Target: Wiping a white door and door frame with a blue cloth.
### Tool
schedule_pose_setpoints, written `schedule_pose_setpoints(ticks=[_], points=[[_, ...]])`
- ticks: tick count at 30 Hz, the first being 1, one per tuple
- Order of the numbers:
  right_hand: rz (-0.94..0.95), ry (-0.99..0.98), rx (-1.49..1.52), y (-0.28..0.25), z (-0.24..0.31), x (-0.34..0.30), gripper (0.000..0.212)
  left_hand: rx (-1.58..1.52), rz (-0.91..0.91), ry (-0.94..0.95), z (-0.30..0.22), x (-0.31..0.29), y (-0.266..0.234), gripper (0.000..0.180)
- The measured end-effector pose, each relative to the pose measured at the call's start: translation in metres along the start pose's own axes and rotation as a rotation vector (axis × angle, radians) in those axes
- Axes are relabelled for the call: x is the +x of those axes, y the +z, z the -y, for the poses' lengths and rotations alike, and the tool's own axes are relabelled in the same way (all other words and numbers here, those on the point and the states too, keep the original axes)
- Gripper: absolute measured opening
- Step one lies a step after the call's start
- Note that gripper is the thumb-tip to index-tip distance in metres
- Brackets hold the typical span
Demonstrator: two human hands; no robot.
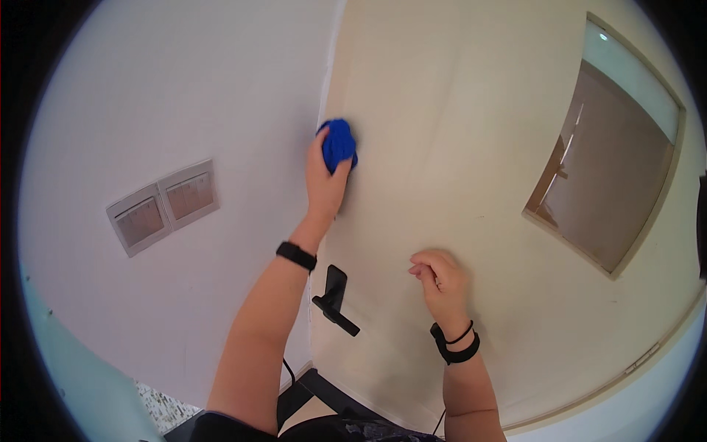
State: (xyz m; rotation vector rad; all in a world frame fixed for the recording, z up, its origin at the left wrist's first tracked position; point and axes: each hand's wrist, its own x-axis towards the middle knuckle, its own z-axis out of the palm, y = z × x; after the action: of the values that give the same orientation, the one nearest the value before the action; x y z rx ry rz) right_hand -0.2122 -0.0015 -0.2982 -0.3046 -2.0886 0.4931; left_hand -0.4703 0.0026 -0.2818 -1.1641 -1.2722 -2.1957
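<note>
Wrapped round a bunched blue cloth [339, 144], my left hand [325, 177] presses it against the cream door [434, 147] along its left edge, where the door meets the white wall. A black strap circles that wrist. My right hand [442, 283] is in front of the door, lower and to the right, with its fingers curled in and nothing seen in them. It wears black bands at the wrist. Between the two forearms, a black door handle [335, 302] sticks out from the door, touched by neither hand.
A double switch plate [163, 206] is set in the white wall [184, 96] on the left. The door has a framed glass window [618, 155] at the upper right and a hinge [642, 359] at the lower right. A dark threshold [331, 390] runs along the bottom.
</note>
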Motion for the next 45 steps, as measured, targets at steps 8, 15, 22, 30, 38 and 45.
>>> schedule_pose_setpoints(ticks=[8, 15, 22, 30, 38, 45], points=[[0.001, -0.024, -0.075, 0.007, -0.001, 0.001, 0.018, 0.057, 0.050, -0.139, 0.027, -0.079, -0.019, 0.059], [0.012, -0.090, -0.271, 0.009, 0.002, 0.004, 0.013, 0.009, 0.036, -0.193, 0.040, -0.094, -0.016, 0.060], [0.049, 0.071, -0.161, 0.012, 0.012, 0.015, 0.012, 0.229, -0.042, -0.008, -0.014, -0.058, 0.007, 0.062], [-0.049, -0.198, -0.155, 0.041, 0.046, 0.106, 0.032, 0.129, 0.056, 0.235, -0.064, -0.007, 0.034, 0.063], [0.037, -0.055, -0.355, 0.062, 0.032, 0.074, 0.024, 0.167, 0.015, 0.172, -0.021, -0.067, 0.021, 0.061], [0.120, 0.033, -0.431, 0.084, 0.003, 0.025, 0.023, 0.228, 0.096, 0.006, 0.003, -0.132, 0.003, 0.060]])
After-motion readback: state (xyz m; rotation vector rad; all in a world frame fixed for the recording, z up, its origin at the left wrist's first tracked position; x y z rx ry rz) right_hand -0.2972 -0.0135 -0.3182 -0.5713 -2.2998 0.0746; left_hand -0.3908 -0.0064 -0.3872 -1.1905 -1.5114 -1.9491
